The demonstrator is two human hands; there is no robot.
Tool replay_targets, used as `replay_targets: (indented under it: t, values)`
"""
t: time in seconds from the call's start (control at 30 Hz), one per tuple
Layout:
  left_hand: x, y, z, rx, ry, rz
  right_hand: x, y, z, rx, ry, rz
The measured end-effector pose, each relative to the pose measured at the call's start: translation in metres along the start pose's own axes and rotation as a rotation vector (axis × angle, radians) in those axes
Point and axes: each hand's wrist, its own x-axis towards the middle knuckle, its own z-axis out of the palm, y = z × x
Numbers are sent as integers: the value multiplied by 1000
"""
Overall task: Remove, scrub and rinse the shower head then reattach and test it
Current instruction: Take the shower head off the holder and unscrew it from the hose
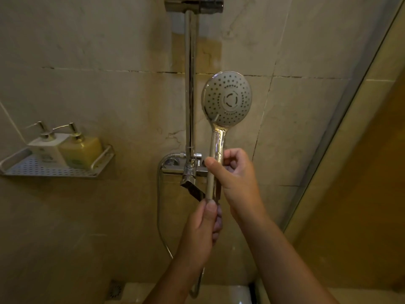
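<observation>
A chrome hand shower head with a round grey spray face stands upright in front of the tiled wall, its face turned toward me. My right hand grips the chrome handle around its middle. My left hand pinches the bottom end of the handle, where the metal hose joins it. The hose loops down from the mixer valve and back up behind my left wrist. The joint itself is hidden by my fingers.
A chrome riser rail runs up the wall to a holder bracket at the top. A perforated wall shelf at the left holds two pump bottles. A floor drain lies below. A glass partition edge stands at the right.
</observation>
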Motion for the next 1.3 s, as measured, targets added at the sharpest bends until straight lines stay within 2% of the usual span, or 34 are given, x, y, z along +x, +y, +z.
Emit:
replay_targets:
  t: [0.17, 0.4, 0.47, 0.6, 0.67, 1.07, 1.3]
  values:
    - [0, 4, -2, -30, -16, 7, 1, -7, -5, 74, -91, 11]
    - [-4, 1, 4, -66, -31, 8, -1, -16, -12, 530, -256, 178]
    - [-5, -2, 7, -56, -22, -11, -3, -16, -10, 546, -239, 207]
    - [-5, -8, 9, 9, -10, -25, -4, -16, -3, 381, -161, 195]
    - [-5, -9, 10, 15, -17, -19, -2, -15, -2, 375, -142, 196]
    - [-9, -9, 13, -29, -62, -15, 0, -6, -15, 746, -237, 271]
    - [-15, -11, 13, -60, -67, -44, -6, -2, -9, 768, -199, 247]
